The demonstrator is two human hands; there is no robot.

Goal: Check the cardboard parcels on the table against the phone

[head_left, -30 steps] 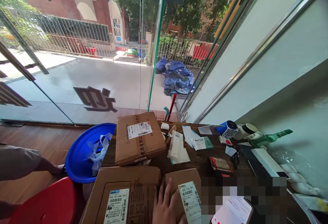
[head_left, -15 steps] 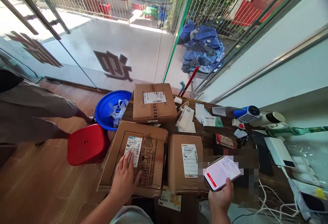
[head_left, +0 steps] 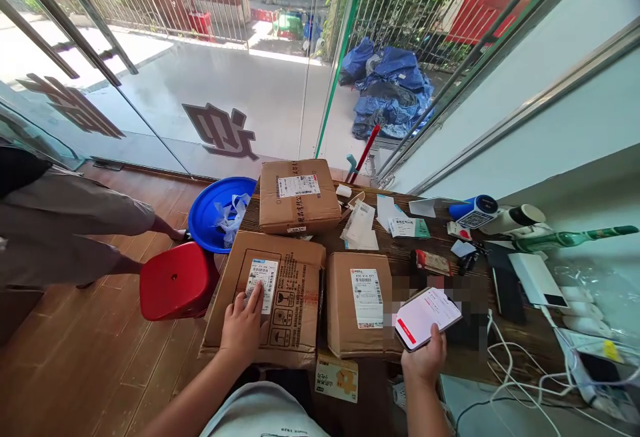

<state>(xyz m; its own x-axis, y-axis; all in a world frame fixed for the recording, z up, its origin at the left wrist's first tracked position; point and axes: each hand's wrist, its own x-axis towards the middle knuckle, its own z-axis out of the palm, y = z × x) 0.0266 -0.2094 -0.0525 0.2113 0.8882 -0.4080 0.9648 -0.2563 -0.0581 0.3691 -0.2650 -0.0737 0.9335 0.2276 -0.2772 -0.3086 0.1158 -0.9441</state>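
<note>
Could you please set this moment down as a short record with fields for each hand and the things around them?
left hand: flat on the large cardboard box, fingertips at its shipping label
right hand: holds a phone, screen up
middle box: between the two hands, label facing up
far box: behind the large one
blue basin: left of the far box, plastic scraps inside
red stool: on the floor, left of the table

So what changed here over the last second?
The left hand moved off the small brown cardboard box onto the large brown cardboard box, fingertips on its white shipping label. The right hand kept holding the phone. All three boxes stayed put.
</note>
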